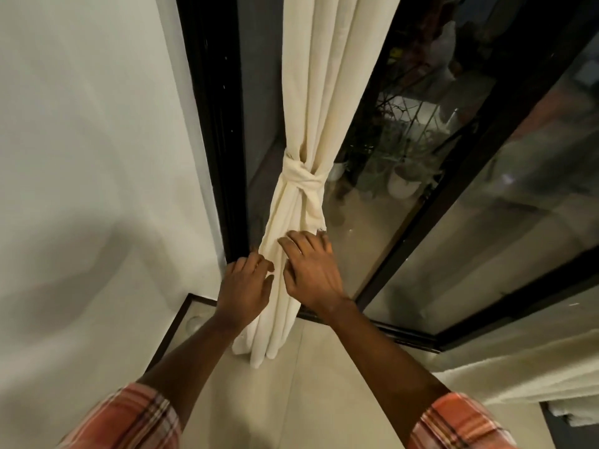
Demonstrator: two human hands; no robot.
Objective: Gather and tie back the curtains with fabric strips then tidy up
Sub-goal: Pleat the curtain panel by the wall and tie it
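The long cream cloth curtain [317, 76] hangs gathered from twelve o'clock down to the pale tiled floor [324, 384] at six. The cream fabric strip [299, 176] is knotted round its waist, just above my hands. If I tug the lower folds downward, I judge the bundle could drag through the strip and slacken the knot. The strip's frayed tail hangs to my right fingertips, and a snag there could pull it undone. My right hand [311, 270] lies flat on the folds, fingers straight and close together. My left hand [246, 286], at nine o'clock of it, has its fingers curled against the curtain's edge. They may be nipping a fold, but I cannot tell from here.

Room is tight toward nine o'clock, where the plain white wall [81, 157] stands near my left knuckles. At three o'clock the big glass sliding door [486, 222] sits close behind the cloth, so a hard push would meet glass. The black metal door frame [217, 124] is just beside my left hand. Open space lies toward six, over the floor.
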